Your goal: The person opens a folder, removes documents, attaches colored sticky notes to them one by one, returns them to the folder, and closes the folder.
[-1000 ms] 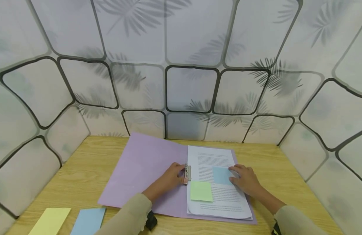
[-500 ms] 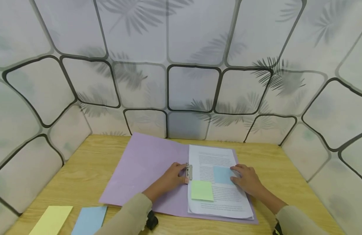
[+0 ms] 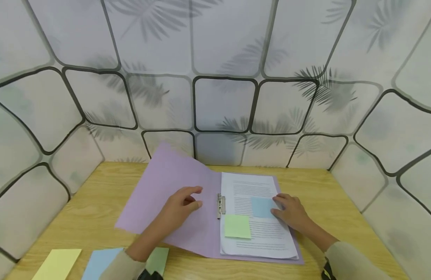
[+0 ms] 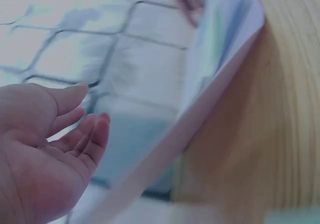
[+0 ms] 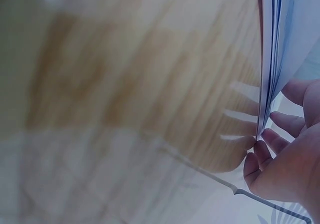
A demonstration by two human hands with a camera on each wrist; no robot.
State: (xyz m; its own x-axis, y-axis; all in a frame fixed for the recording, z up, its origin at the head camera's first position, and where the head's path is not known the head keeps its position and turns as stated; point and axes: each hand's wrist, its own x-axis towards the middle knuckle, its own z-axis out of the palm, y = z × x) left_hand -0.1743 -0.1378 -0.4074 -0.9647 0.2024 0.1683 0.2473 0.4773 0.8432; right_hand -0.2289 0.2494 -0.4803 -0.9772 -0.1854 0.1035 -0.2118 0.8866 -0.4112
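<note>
A purple folder (image 3: 180, 175) lies spread on the table, its left cover raised at the far left corner. Printed sheets (image 3: 264, 243) fill its right side, beside a metal clip (image 3: 219, 206) at the spine. A green sticky note (image 3: 238, 226) and a blue sticky note (image 3: 262, 207) lie on the top page. My left hand (image 3: 180, 208) is over the left cover, fingers loosely bent with nothing between them. My right hand (image 3: 290, 210) rests at the right edge of the sheets, fingertips by the blue note; in the right wrist view its fingertips touch the stack's edge (image 5: 267, 73).
Yellow paper (image 3: 58, 264) and blue paper (image 3: 101, 262) lie at the front left of the wooden table (image 3: 96, 194). Green paper (image 3: 157, 259) shows by the left wrist, under the folder's front edge. Patterned walls (image 3: 222, 105) enclose the table's back and sides.
My left hand has left the clip and moved left over the cover. The cover's far left corner has risen, and green paper has come into sight. My right hand has kept its place.
</note>
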